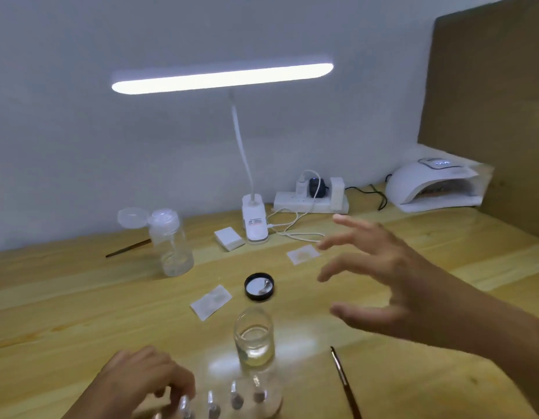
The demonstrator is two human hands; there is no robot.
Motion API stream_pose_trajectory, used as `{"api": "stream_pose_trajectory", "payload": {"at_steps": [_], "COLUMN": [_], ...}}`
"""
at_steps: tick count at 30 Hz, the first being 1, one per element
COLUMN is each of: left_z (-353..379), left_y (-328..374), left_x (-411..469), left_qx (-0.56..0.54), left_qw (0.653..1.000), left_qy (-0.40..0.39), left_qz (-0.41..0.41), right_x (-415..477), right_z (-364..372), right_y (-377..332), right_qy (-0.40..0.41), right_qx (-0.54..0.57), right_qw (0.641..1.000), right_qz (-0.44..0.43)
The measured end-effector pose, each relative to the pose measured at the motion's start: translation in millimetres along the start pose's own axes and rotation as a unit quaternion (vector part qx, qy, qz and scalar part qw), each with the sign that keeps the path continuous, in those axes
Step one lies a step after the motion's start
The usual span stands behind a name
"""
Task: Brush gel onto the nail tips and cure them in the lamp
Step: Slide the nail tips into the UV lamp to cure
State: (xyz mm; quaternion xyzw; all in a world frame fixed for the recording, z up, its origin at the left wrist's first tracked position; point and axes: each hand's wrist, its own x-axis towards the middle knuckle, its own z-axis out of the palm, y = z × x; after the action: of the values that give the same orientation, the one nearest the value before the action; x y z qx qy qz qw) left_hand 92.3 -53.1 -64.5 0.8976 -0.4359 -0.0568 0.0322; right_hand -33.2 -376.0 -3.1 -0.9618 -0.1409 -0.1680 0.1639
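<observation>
Wooden desk (80, 313): brush (344, 382) lies near-to-far, far end tilted left.

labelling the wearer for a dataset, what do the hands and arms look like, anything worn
Both the left hand and the right hand are bare: no gloves, rings or watch visible. The right forearm is bare to the frame edge, no sleeve in view.

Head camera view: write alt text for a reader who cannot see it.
A person's right hand hovers open above a table while the left hand curls at a row of nail tips. Between them stands an open glass jar, a brush to its right; a curing lamp sits far right.
</observation>
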Motion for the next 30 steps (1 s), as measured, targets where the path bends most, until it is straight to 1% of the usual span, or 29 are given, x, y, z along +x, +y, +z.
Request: {"api": "stream_pose_trajectory", "payload": {"at_steps": [1,2,3,4,6,7,8,9,10,12,14,16,19,21,23,25,28,30], "left_z": [-1.7,-2.2,-8.6,-14.9,-30.7,-51.5,-57.4,-59.7,-59.0,-50.7,-33.3,-19.4,6.2,14.4,18.6,24.8,32.1,36.5], "left_y": [0.3,4.8,14.0,22.0,37.7,52.5,69.4,90.2,114.0,156.5,181.6,196.4,209.2,214.0,213.5,213.0,209.5,206.7], "left_x": [2.7,4.1,10.0,14.5,29.5,55.4,67.0,78.3,90.4,128.0,176.3,218.4,271.9,302.1,326.9,345.2,357.0,359.0], "left_qx": [-0.049,-0.069,-0.06,-0.055,-0.125,-0.049,-0.032,-0.038,-0.065,-0.067,-0.043,-0.053,-0.101,-0.146,-0.184,-0.197,-0.209,-0.217], "left_qw": [0.998,0.993,0.99,0.989,0.99,0.996,0.995,0.985,0.984,0.977,0.985,0.986,0.981,0.973,0.965,0.961,0.955,0.954], "left_qy": [-0.03,-0.097,-0.128,-0.13,-0.054,-0.046,0.051,0.123,0.137,0.197,0.164,0.155,0.162,0.172,0.179,0.19,0.205,0.202], "left_qz": [-0.024,-0.025,0.005,0.038,0.033,0.051,0.077,0.112,0.093,0.047,0.012,-0.003,-0.02,-0.042,-0.057,-0.05,-0.047,-0.046], "right_x": [-8.1,-17.8,-28.2,-38.3,-56.7,-64.4,-69.9,-73.6,-75.3,-72.3,-62.1,-45.9,-17.9,-1.4,11.0,20.8,33.0,40.8], "right_z": [-15.7,-29.3,-39.6,-47.1,-54.6,-55.4,-54.6,-52.6,-49.8,-43.1,-36.3,-32.2,-33.0,-34.4,-32.7,-30.8,-28.6,-24.9], "right_y": [15.5,32.3,49.2,65.3,89.3,98.2,105.8,113.2,122.8,154.3,199.4,248.5,310.4,339.8,362.2,377.8,393.7,402.1], "right_qy": [0.014,0.023,0.028,0.03,0.012,-0.01,-0.036,-0.057,-0.063,-0.021,0.038,0.082,0.143,0.177,0.184,0.18,0.188,0.157], "right_qx": [0.013,0.023,0.031,0.044,0.095,0.127,0.159,0.183,0.189,0.16,0.092,0.06,0.109,0.122,0.102,0.061,0.054,0.034], "right_qw": [0.999,0.996,0.992,0.985,0.964,0.953,0.943,0.933,0.926,0.918,0.905,0.88,0.836,0.817,0.811,0.813,0.798,0.789], "right_qz": [0.039,0.078,0.119,0.162,0.248,0.274,0.291,0.304,0.319,0.361,0.413,0.464,0.518,0.536,0.545,0.55,0.571,0.593]}}
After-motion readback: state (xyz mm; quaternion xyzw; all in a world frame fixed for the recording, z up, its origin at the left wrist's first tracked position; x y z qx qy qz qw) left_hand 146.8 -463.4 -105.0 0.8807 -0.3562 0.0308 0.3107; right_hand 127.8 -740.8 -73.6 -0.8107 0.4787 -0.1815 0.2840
